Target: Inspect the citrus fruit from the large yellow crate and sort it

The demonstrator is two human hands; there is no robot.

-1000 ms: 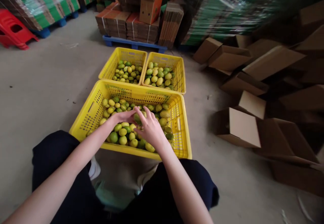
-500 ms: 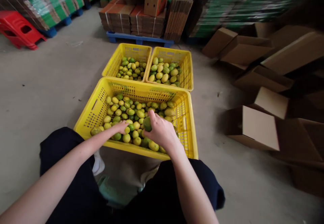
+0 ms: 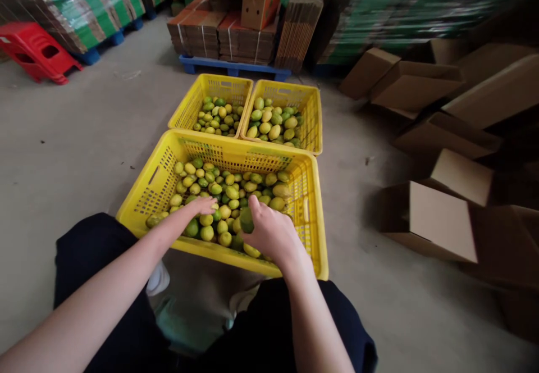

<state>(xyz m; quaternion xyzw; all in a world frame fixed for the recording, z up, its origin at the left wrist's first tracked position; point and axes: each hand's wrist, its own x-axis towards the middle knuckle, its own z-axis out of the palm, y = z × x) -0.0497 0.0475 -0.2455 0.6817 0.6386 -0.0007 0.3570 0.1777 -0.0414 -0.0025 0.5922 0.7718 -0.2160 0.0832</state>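
A large yellow crate (image 3: pixel 236 147) stands in front of me with many yellow and green lemons (image 3: pixel 231 192) in it. My right hand (image 3: pixel 272 230) is closed around a dark green lemon (image 3: pixel 246 220) over the crate's near right part. Over the near middle of the fruit is my left hand (image 3: pixel 205 205), palm down, its fingers stretched out and touching or just above the lemons. Nothing shows in its grip. Some fruit beneath both hands is hidden.
Two smaller yellow crates (image 3: pixel 181 103) (image 3: pixel 315 117) with lemons adjoin the far side. Open cardboard boxes (image 3: pixel 440 218) lie at right, a red stool (image 3: pixel 36 50) at far left. Behind are flattened cartons (image 3: pixel 248 41) on a blue pallet (image 3: pixel 236 68).
My left hand has risen slightly and its fingers have straightened. My right hand has moved slightly down in the view, still holding the green lemon. The view has shifted a little.
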